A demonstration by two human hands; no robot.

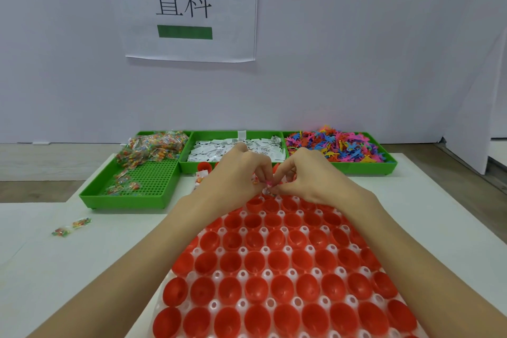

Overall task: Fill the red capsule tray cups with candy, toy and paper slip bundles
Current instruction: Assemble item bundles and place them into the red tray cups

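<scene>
Lower left of frame: two small candy packets (pixel 72 227) lie loose on the white table (pixel 82 269), just apart from each other.

Left of centre: a green tray with perforated floor (pixel 153 184), a heap of clear candy packets (pixel 149 149) piled at its far end, a few strays on the floor nearer the camera.

Upper centre: a paper sign (pixel 182 5) on the wall, black characters over a green bar.

Centre: a green tray of white paper slips (pixel 222 149). In front of it the left hand (pixel 233 175) and right hand (pixel 312 173) meet fingertip to fingertip at the far edge of the red capsule tray (pixel 274 269). Fingers of both hands are curled and pinch a small bundle (pixel 268 186) between them, pink and white bits showing; its exact make-up is too small to tell. It sits just over the tray's far rows. The red cups nearer the camera look bare.

Right of centre: a green tray heaped with coloured flat toy figures (pixel 337 144).
</scene>
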